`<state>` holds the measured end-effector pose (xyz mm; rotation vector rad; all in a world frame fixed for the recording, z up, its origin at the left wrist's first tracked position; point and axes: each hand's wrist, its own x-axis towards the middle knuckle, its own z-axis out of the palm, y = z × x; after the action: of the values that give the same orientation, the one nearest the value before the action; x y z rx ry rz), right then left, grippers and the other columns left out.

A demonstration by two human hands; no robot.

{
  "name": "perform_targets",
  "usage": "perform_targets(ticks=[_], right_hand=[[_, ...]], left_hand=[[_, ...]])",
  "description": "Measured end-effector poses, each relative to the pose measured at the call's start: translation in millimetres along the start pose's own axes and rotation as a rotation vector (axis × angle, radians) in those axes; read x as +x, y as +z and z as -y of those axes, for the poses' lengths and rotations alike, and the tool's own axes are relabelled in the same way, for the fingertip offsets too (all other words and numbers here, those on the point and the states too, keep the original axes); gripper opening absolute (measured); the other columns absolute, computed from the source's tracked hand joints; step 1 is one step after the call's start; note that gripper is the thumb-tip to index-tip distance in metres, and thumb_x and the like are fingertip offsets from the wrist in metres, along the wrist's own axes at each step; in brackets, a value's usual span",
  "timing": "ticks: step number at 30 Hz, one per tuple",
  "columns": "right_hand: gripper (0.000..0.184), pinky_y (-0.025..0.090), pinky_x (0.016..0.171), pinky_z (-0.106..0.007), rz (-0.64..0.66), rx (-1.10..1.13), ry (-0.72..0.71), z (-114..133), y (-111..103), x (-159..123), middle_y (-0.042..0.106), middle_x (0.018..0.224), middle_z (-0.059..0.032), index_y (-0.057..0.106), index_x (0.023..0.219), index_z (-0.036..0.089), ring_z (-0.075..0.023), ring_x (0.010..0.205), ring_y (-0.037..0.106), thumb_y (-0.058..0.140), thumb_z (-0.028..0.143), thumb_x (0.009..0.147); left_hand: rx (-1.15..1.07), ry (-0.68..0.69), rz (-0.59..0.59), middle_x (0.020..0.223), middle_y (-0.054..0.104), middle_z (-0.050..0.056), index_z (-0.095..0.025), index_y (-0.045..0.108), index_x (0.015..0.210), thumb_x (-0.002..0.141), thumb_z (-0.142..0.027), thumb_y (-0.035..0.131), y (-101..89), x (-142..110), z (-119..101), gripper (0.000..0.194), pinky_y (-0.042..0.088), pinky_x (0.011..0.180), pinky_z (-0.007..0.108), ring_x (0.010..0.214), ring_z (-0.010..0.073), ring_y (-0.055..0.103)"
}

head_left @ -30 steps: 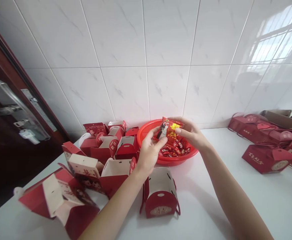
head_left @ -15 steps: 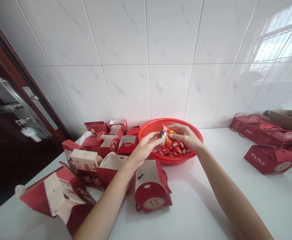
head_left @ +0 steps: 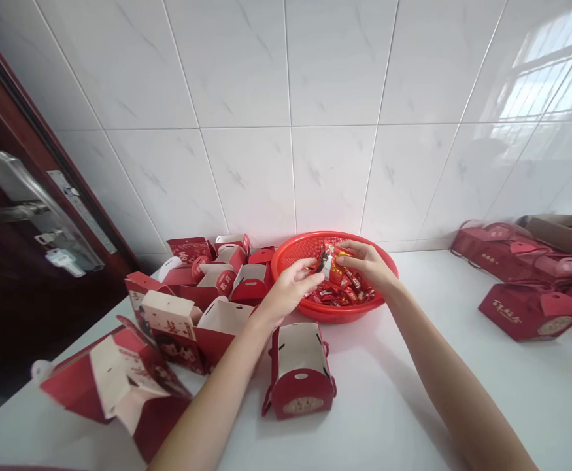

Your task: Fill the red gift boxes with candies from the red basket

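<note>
Over the red plastic basket [head_left: 335, 318], my left hand [head_left: 293, 288] pinches the left edge of a shiny red candy packet [head_left: 332, 267] with a black-and-white picture on it. My right hand [head_left: 364, 263] closes its thumb and fingers on the packet's right, gold-marked side. I cannot tell whether there is one packet or two overlapping. Small red-wrapped candies [head_left: 347, 294] lie in the basket beneath. Just in front stands an open dark-red gift box [head_left: 301, 392], its pale inside facing up, below and right of my left wrist.
Several open red and white boxes [head_left: 168, 330] crowd the left of the white table [head_left: 398, 405]. At right stand closed red boxes [head_left: 531, 313] and a brown carton [head_left: 560, 235]. A tiled wall [head_left: 246, 176] rises behind; a dark door [head_left: 1, 275] is at left.
The front gift box has turned so its round-labelled end faces me, and its body sits slightly further right. My hands and the packet have shifted a little to the right over the basket.
</note>
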<state>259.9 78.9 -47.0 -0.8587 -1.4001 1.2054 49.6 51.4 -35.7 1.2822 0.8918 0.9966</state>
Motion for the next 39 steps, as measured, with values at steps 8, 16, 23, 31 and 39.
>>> perform_targets(ticks=[8,16,23,31,39], right_hand=[[0.034,0.057,0.080,-0.033,0.039,-0.054,-0.049,3.0,0.7,-1.5,0.076,0.095,-0.0030,0.071,0.101,0.022,-0.0204,0.088,0.071,0.083,0.040,0.075],[0.029,0.057,0.089,-0.034,0.045,-0.714,0.033,-7.4,-10.9,7.8,0.073,0.113,-0.0086,0.066,0.112,0.020,-0.0211,0.100,0.071,0.048,0.039,0.100],[0.052,0.052,0.091,-0.037,0.168,-1.100,0.286,-21.5,-24.5,9.2,0.068,0.130,-0.0118,0.064,0.136,0.024,-0.0297,0.116,0.065,0.051,0.009,0.088],[0.066,0.055,0.079,-0.036,0.307,-1.198,0.394,-20.1,-18.0,7.8,0.074,0.118,-0.0122,0.064,0.139,0.028,-0.0321,0.103,0.070,0.059,0.005,0.078],[0.028,0.057,0.082,-0.030,0.062,-1.013,0.136,-5.6,-18.7,9.5,0.077,0.103,-0.0073,0.072,0.104,0.020,-0.0226,0.093,0.074,0.055,0.008,0.085]], left_hand=[[-0.110,0.043,-0.010,0.101,0.072,0.006,-0.016,0.073,0.102,0.075,-0.022,0.081,12.4,21.7,13.5,0.029,0.059,0.083,0.034,0.091,0.0194,0.068],[-0.195,0.138,-0.270,0.090,0.068,0.001,-0.018,0.071,0.082,0.068,-0.028,0.080,8.6,38.8,20.0,0.020,0.055,0.077,0.031,0.085,0.0176,0.064],[-0.222,0.028,-0.239,0.091,0.071,0.004,-0.017,0.070,0.077,0.061,-0.029,0.080,10.2,35.3,17.2,0.022,0.052,0.075,0.029,0.094,0.0221,0.066],[-0.230,0.024,-0.186,0.095,0.072,0.005,-0.018,0.069,0.078,0.061,-0.030,0.078,10.5,32.3,18.2,0.023,0.051,0.078,0.031,0.096,0.0233,0.066],[-0.242,0.021,-0.202,0.087,0.072,0.003,-0.018,0.067,0.075,0.058,-0.030,0.083,8.6,33.6,18.9,0.026,0.052,0.083,0.033,0.089,0.0211,0.066]])
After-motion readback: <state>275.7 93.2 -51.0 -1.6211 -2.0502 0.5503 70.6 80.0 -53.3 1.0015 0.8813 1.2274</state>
